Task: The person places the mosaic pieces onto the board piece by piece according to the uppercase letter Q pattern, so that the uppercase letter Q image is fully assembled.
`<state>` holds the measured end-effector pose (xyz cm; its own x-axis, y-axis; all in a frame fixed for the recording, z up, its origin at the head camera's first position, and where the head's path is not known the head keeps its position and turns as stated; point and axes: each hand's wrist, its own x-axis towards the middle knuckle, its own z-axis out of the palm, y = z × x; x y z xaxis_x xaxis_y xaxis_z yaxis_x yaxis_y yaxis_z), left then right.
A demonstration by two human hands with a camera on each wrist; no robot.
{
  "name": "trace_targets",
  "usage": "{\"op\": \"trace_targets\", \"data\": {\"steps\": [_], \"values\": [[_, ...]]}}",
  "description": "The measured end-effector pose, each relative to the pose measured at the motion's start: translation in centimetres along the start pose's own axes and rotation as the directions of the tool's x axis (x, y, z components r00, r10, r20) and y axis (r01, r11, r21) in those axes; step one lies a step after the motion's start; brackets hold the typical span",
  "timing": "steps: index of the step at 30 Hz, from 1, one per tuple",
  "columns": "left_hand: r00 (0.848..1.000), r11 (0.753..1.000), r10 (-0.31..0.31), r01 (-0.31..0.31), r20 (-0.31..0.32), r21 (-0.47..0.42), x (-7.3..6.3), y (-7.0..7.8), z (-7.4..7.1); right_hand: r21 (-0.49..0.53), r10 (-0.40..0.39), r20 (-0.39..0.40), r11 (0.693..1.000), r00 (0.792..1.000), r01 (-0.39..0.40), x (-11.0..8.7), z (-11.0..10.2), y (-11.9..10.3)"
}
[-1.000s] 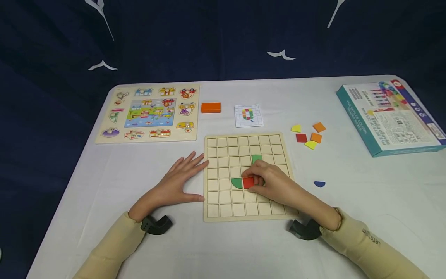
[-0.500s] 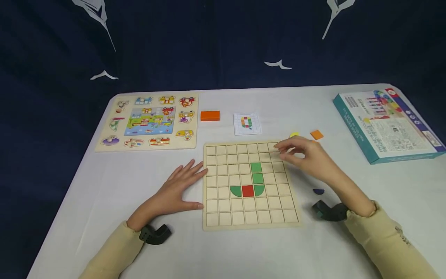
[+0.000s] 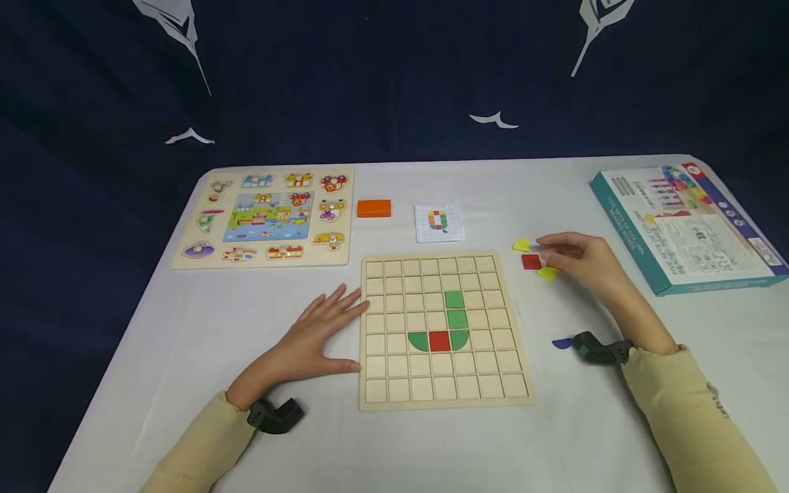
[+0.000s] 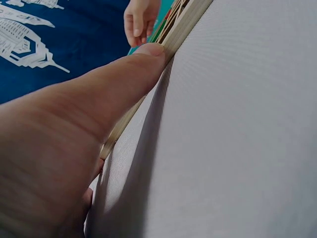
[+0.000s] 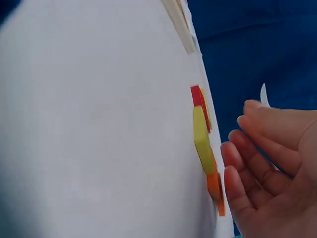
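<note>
My left hand [image 3: 311, 335] lies spread at the left edge of a wooden grid board [image 3: 382, 390], its thumb and fingertips touching that edge. Set in the board are a red square tile [image 3: 439, 341], a green quarter-round tile [image 3: 418, 342] to its left, another to its right, and two green square tiles [image 3: 456, 319] above. My right hand [image 3: 588, 263], fingers loosely bent and nothing visible between them, hovers over the loose tiles. Near its fingertips are a red tile [image 3: 531, 261] and two yellow tiles [image 3: 521, 244]. Orange tiles [image 5: 213, 184] lie under this hand, hidden in the head view.
A blue half-round tile [image 3: 561, 344] lies beside the right wrist camera. Behind the board are a pattern card [image 3: 438, 233], an orange block [image 3: 374, 208] and a wooden picture puzzle [image 3: 259, 257]. A flat box [image 3: 709, 233] lies at the right.
My right hand set down the red square tile between the green quarter-rounds, then moved right and away to the loose tiles. My left hand stays at the board's edge.
</note>
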<state>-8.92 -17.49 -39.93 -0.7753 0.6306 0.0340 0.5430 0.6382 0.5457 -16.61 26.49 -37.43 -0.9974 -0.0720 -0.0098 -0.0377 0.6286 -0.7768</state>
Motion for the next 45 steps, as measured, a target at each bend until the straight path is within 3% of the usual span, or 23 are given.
{"op": "trace_targets", "data": {"steps": [14,23,31,40,45], "values": [[1.0,1.0,0.007,-0.007,-0.002,-0.02,-0.1,-0.2,0.2,-0.09,0.0,0.072,0.996,0.997,0.006,0.3,0.8,-0.1],[1.0,1.0,-0.003,0.003,0.004,-0.021,0.0,-0.1,0.0,-0.155,-0.158,0.058,0.974,0.986,0.165,0.3,1.6,-0.3],[1.0,1.0,0.002,-0.002,0.003,-0.022,0.0,-0.2,0.0,-0.203,-0.199,0.013,0.959,0.98,0.198,0.3,2.2,-0.3],[1.0,1.0,0.003,-0.003,0.006,-0.024,0.0,-0.2,0.0,-0.165,-0.214,0.016,0.963,0.977,0.214,0.1,1.9,-0.9],[1.0,1.0,-0.003,0.004,0.009,-0.028,0.1,-0.1,-0.1,-0.133,-0.181,0.024,0.974,0.983,0.182,0.1,1.5,-1.7]]}}
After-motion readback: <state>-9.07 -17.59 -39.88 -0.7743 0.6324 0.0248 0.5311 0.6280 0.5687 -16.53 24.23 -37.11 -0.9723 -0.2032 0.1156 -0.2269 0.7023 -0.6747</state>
